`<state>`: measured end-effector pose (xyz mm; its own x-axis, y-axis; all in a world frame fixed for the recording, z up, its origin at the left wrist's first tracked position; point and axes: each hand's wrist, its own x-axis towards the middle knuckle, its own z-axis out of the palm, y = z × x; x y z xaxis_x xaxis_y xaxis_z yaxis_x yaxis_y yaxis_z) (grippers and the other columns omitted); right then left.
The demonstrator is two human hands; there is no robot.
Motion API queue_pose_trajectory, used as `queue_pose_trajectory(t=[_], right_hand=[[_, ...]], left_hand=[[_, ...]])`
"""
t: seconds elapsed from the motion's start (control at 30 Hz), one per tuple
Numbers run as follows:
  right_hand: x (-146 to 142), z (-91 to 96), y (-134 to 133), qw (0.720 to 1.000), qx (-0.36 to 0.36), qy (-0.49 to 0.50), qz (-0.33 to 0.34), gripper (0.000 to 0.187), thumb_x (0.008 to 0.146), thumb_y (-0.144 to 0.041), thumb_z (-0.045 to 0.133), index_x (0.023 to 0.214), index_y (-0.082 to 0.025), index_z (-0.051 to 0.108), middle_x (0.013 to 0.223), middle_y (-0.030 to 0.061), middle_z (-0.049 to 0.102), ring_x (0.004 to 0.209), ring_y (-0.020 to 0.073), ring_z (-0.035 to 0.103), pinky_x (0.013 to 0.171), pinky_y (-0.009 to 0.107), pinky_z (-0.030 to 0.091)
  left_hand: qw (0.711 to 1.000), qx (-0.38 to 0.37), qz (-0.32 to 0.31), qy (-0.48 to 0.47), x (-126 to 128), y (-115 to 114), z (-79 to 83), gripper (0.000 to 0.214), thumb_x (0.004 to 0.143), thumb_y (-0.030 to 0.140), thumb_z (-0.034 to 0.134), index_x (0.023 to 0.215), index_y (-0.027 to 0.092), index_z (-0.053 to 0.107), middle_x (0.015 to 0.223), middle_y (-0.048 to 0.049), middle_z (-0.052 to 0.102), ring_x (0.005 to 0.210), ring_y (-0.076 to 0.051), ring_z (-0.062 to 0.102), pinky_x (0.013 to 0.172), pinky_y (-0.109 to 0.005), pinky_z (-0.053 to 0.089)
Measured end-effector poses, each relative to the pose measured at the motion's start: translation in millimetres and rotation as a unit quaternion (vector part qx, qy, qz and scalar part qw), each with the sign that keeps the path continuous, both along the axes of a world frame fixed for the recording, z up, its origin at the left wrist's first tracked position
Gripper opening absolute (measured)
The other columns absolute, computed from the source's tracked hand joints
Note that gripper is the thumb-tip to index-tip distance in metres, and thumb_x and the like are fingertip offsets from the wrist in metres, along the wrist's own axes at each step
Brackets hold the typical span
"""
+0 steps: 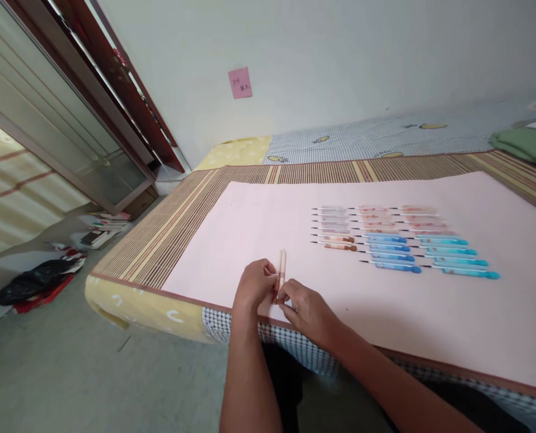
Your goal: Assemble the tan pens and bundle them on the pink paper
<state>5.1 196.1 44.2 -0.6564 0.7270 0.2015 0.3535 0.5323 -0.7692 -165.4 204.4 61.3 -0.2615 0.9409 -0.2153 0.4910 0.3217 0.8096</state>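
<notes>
Two slim beige pens (283,263) sit side by side near the front edge of the pink sheet (213,243), pointing away from me. My left hand (253,284) pinches them from the left, its fingers closed at the lower half. From the right, my right hand (307,308) closes thumb and fingers on their near end. The fingers hide the lower parts of the pens. To the right, several pen-like pieces with thin white shafts and dark tips lie in columns: pale pink ones (373,218), brown ones (340,243), blue ones (391,257) and turquoise ones (461,263).
The sheet lies on a striped mat (159,237) over a bed with a patterned cover (145,307). A green cloth (527,146) is at the far right. On the wall is a pink note (240,83). A black bag (35,281) lies on the floor at left.
</notes>
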Motion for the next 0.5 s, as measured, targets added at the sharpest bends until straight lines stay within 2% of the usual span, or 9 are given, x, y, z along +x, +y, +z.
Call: queue_pose_trajectory(t=[0.23, 0.5], right_hand=[[-0.8, -1.0, -0.5, 1.0, 0.003, -0.009, -0.006, 0.016, 0.086, -0.006, 0.055, 0.087, -0.021, 0.054, 0.092, 0.0018, 0.062, 0.085, 0.0171, 0.06, 0.079, 0.029, 0.045], [-5.5, -8.8, -4.6, 0.998, 0.05, -0.031, -0.035, 0.013, 0.086, -0.008, 0.054, 0.088, -0.021, 0.055, 0.091, 0.0027, 0.063, 0.083, 0.0176, 0.061, 0.076, 0.029, 0.044]], left_hand=[[1.0, 0.002, 0.001, 0.005, -1.4, -1.0, 0.2, 0.011, 0.073, 0.011, 0.071, 0.076, 0.018, 0.063, 0.061, 0.0018, 0.063, 0.056, -0.013, 0.059, 0.054, -0.023, 0.045], [1.0, -0.007, 0.001, 0.005, -0.3, 0.2, -2.7, 0.013, 0.074, 0.011, 0.071, 0.08, 0.019, 0.062, 0.059, 0.0021, 0.063, 0.053, -0.013, 0.058, 0.052, -0.023, 0.044]])
